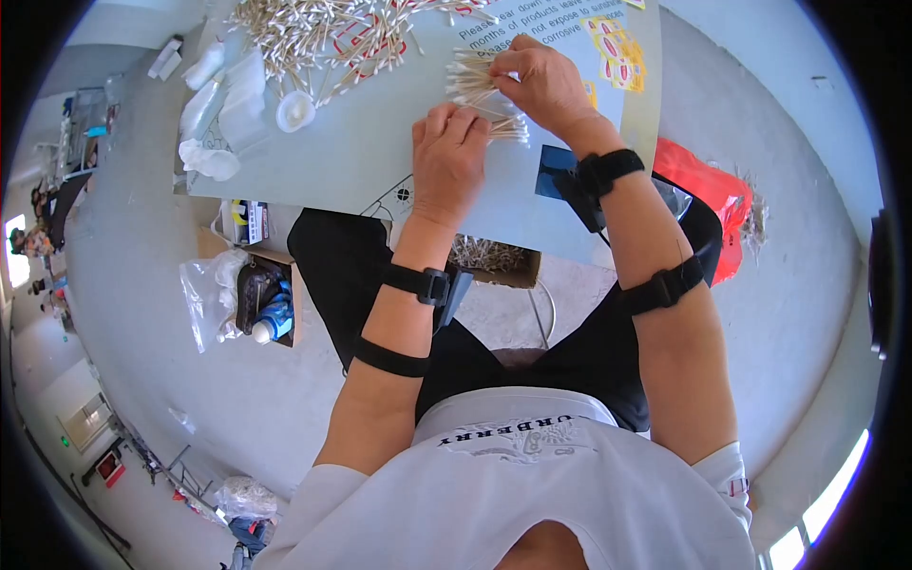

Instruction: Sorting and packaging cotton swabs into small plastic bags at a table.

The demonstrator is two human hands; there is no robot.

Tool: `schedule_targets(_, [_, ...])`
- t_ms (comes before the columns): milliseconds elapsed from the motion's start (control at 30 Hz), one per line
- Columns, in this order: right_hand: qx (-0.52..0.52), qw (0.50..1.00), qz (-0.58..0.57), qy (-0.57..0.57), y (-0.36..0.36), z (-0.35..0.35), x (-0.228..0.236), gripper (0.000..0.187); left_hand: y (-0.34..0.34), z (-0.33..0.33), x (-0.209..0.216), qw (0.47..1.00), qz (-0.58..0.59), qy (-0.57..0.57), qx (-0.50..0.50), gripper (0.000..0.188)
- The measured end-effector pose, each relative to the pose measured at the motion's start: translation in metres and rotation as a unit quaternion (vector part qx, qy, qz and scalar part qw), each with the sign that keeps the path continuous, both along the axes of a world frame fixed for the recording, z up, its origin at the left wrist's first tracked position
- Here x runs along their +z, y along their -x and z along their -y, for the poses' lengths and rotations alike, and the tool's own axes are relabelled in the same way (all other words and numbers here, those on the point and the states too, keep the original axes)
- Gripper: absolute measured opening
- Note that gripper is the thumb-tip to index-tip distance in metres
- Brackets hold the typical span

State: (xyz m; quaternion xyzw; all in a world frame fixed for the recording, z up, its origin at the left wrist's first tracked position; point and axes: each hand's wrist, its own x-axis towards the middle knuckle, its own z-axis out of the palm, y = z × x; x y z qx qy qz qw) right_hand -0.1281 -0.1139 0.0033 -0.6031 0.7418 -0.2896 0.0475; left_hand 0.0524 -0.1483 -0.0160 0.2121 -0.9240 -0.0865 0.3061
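Both my hands work over the light table [313,176] among cotton swabs. My left hand [450,160] is closed, fingers curled over a small bunch of cotton swabs [511,129] whose tips stick out to its right. Just beyond it, my right hand [549,87] pinches at a second bunch of cotton swabs [467,78], which fans out left of the fingertips. The fingers partly hide both bunches. A large loose heap of cotton swabs [294,38] lies at the far left, with a round white plastic cup [295,111] at its near edge.
Clear plastic bags [242,100] lie along the table's left side. Yellow and red labels [617,55] are at the far right, a dark blue flat piece [555,171] nearer. Below stand an open box of swabs [494,258], a carton [296,313] with a bottle, and a red bag [708,204].
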Motion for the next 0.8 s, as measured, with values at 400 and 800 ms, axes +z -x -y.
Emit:
schedule_targets(400, [-0.026, 0.987, 0.158, 0.005, -0.017, -0.060, 0.010, 0.020, -0.007, -0.016, 0.022, 0.996, 0.025, -0.077, -0.028, 0.033])
schedule_targets(800, [-0.032, 0.997, 0.075, 0.018, -0.055, -0.086, -0.001, 0.032, 0.023, 0.018, 0.022, 0.995, 0.079, -0.054, -0.001, 0.033])
